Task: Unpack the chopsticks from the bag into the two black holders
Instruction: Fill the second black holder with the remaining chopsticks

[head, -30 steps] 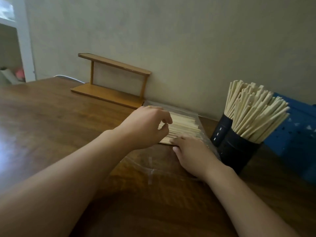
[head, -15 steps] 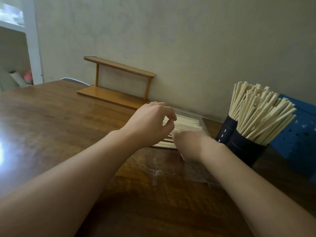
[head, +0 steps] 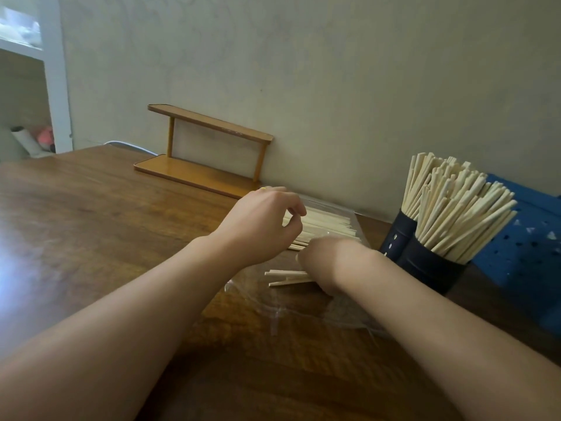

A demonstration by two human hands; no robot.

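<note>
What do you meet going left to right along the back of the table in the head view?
Wooden shelf → left hand → bagged chopsticks → black holders → blue crate.

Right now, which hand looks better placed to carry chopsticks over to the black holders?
The right hand, probably. It already grips a few pale wooden chopsticks pulled from the clear plastic bag, and the two black round holders stand on its side. The left hand hovers over the bagged stack, farther away.
</note>
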